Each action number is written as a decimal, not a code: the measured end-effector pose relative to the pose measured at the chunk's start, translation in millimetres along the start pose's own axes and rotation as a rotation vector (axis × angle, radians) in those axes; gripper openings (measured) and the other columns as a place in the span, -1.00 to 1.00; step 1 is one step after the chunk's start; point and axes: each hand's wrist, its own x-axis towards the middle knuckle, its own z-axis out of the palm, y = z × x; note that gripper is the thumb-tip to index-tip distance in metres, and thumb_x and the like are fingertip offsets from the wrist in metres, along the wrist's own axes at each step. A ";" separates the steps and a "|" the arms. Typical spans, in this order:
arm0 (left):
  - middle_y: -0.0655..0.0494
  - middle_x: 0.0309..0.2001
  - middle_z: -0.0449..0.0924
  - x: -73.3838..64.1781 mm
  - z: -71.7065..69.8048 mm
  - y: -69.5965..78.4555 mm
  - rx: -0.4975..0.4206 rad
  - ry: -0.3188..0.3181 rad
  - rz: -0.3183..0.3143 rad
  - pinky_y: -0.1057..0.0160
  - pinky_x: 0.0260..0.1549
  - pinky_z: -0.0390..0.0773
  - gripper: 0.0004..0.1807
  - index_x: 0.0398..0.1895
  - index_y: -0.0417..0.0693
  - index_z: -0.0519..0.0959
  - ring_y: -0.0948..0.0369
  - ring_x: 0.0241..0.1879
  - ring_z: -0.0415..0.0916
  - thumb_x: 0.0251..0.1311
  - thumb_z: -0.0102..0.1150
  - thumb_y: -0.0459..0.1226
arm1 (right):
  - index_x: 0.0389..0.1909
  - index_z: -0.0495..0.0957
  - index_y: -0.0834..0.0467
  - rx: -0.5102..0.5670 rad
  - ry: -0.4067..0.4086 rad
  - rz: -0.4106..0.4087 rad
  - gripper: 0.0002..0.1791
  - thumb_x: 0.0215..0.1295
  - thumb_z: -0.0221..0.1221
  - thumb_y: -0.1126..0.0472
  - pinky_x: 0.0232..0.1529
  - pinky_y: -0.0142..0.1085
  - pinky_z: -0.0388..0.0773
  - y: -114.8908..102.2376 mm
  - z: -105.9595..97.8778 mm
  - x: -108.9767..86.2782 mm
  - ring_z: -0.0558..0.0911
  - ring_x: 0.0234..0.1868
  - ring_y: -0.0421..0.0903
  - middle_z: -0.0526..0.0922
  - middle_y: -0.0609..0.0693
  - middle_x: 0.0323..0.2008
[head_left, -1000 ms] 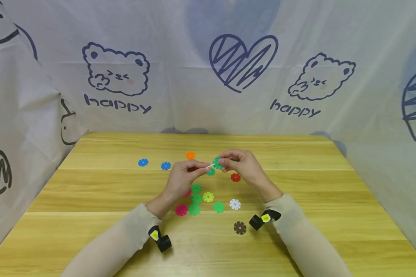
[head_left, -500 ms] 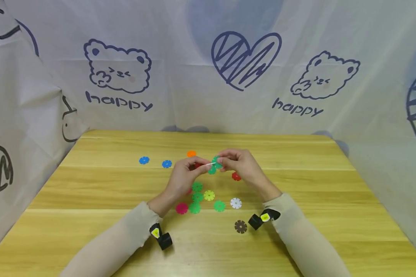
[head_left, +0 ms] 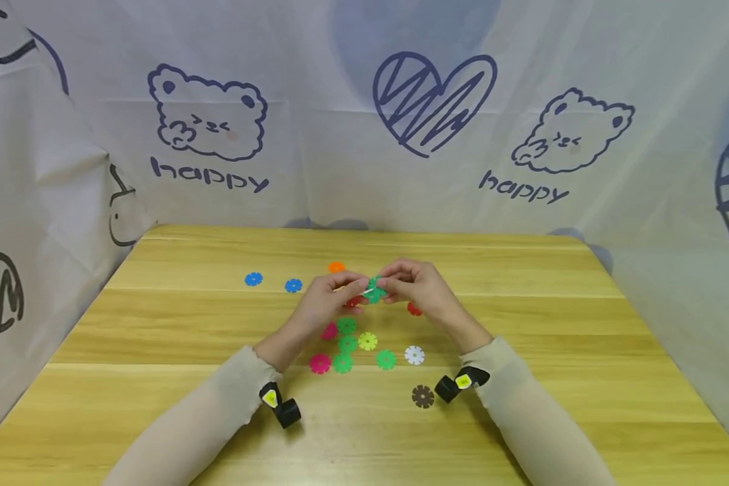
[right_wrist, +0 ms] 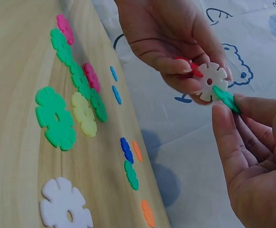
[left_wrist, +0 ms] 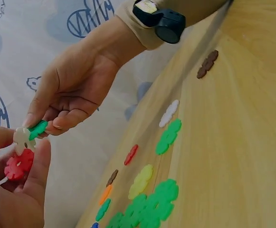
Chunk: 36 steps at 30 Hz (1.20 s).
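Observation:
My left hand [head_left: 323, 297] pinches a white notched plastic disc [right_wrist: 216, 72], with a red disc [left_wrist: 20, 165] joined to it beside the fingers. Facing it, my right hand [head_left: 424, 287] pinches a green disc [right_wrist: 226, 99] between thumb and fingertips. In the right wrist view the green disc stands crosswise to the white one, its edge at the white disc's rim notches. The joined pieces are held up above the table. From the head view the white disc shows only as a thin edge, and fingers partly hide the red one.
Loose notched discs lie on the wooden table [head_left: 158, 405]: several green [head_left: 385, 360], pink [head_left: 320, 364], yellow [head_left: 367, 341], white [head_left: 414, 355], brown [head_left: 422, 397], blue [head_left: 254, 279] and orange [head_left: 337, 267]. A printed cloth [head_left: 316, 162] hangs behind the table.
My right hand has brought the green disc slightly left, up against the white disc. My left hand has tilted a little, showing more of the red disc. The head view has shifted slightly.

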 end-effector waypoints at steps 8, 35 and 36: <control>-0.10 -0.05 0.55 2.7 -2.1 -1.0 -0.084 0.020 -0.086 0.14 -0.04 0.59 -0.67 0.05 -0.32 0.59 -0.22 0.03 0.50 0.38 0.15 -0.24 | -0.07 0.58 0.36 -0.070 0.023 -0.015 -0.71 0.43 0.16 0.19 -0.16 -0.14 0.65 3.0 -7.9 1.1 0.65 -0.21 0.25 0.65 0.19 -0.22; -0.16 0.05 0.46 0.2 -3.4 5.1 -0.294 0.058 -0.185 0.19 0.04 0.53 -0.65 0.18 -0.37 0.49 0.01 -0.06 0.59 0.36 0.10 -0.44 | -0.23 0.69 0.12 -0.863 -0.118 0.167 -0.90 0.27 0.31 0.21 -0.05 -0.14 0.51 42.8 -47.9 5.8 0.57 -0.22 -0.09 0.66 -0.07 -0.29; -0.16 0.09 0.44 0.0 -3.2 4.9 -0.307 0.050 -0.188 0.21 0.04 0.53 -0.64 0.21 -0.38 0.47 0.02 -0.04 0.57 0.37 0.07 -0.45 | -0.28 0.69 0.10 -0.869 -0.123 0.165 -0.95 0.28 0.30 0.21 -0.08 -0.16 0.50 42.7 -47.8 5.7 0.56 -0.25 -0.11 0.65 -0.10 -0.33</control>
